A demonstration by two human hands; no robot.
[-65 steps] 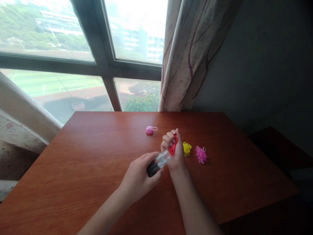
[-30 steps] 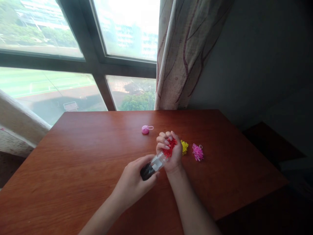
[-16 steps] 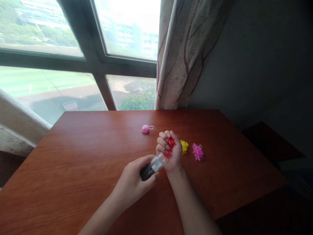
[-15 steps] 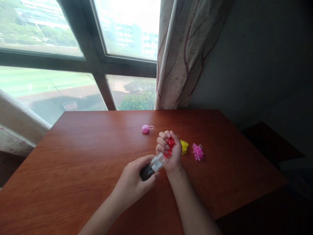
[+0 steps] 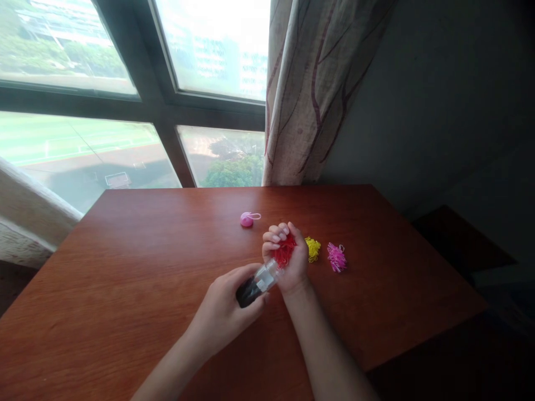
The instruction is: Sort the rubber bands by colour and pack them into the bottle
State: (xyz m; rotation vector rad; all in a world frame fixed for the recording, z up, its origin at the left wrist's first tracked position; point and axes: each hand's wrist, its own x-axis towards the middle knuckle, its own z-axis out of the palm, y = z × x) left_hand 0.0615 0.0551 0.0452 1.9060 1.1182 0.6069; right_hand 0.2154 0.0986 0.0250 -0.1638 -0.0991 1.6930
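Note:
My left hand (image 5: 223, 312) grips a small clear bottle (image 5: 257, 283) that lies tilted, its lower part dark. The bottle's open mouth points into my right hand (image 5: 288, 262). That hand is cupped, fingers curled around a bunch of red rubber bands (image 5: 284, 250) pressed against the bottle's mouth. Both hands hover just above the wooden table (image 5: 146, 267), near its middle.
A yellow bunch of bands (image 5: 311, 248) and a pink bunch (image 5: 336, 257) lie on the table right of my right hand. A small pink cap with a loop (image 5: 247, 219) lies behind it. A window and a curtain (image 5: 309, 94) stand beyond the far edge.
My right fingers have curled and shifted over the red bands, working them at the bottle's mouth. The view has drifted slightly; the bottle and left hand hold about the same pose.

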